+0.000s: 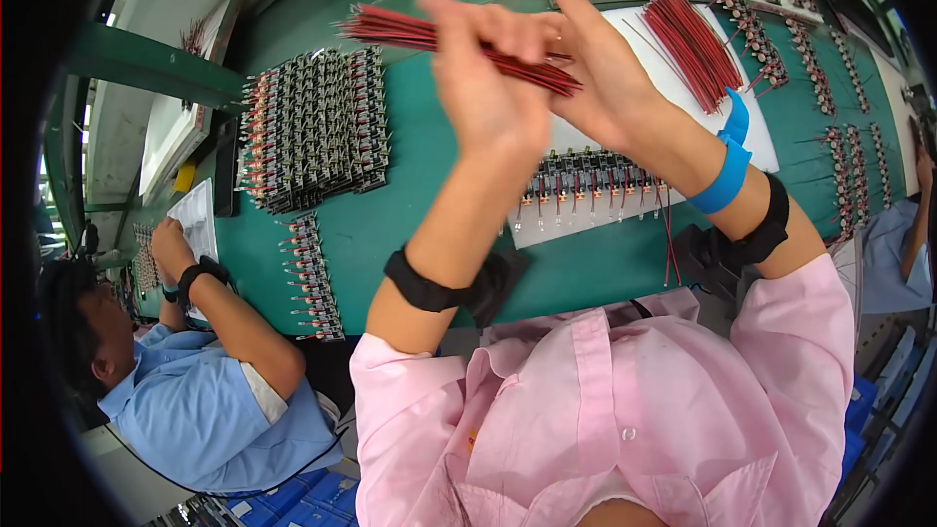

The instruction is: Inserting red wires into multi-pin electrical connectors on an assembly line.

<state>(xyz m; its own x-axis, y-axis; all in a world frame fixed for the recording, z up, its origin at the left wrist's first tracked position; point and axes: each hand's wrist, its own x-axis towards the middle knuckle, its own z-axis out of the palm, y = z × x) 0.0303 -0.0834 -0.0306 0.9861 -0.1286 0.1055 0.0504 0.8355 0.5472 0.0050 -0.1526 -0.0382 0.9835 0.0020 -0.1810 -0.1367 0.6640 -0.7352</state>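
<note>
A bundle of thin red and dark wires lies slantwise in my left hand, whose fingers are curled round it and somewhat blurred. My right hand is beside the bundle's lower right end, thumb stretched up and palm turned toward the wires; its fingertips are partly hidden behind the left hand. Below both hands, a row of small circuit boards with wires lies on a white sheet. To the right of my right hand, a larger pile of red wires rests on white sheeting.
Stacked circuit boards stand on the green table at left, with another board strip nearer. More board strips line the right side. A co-worker in a blue shirt sits at left; another person's blue sleeve shows at far right.
</note>
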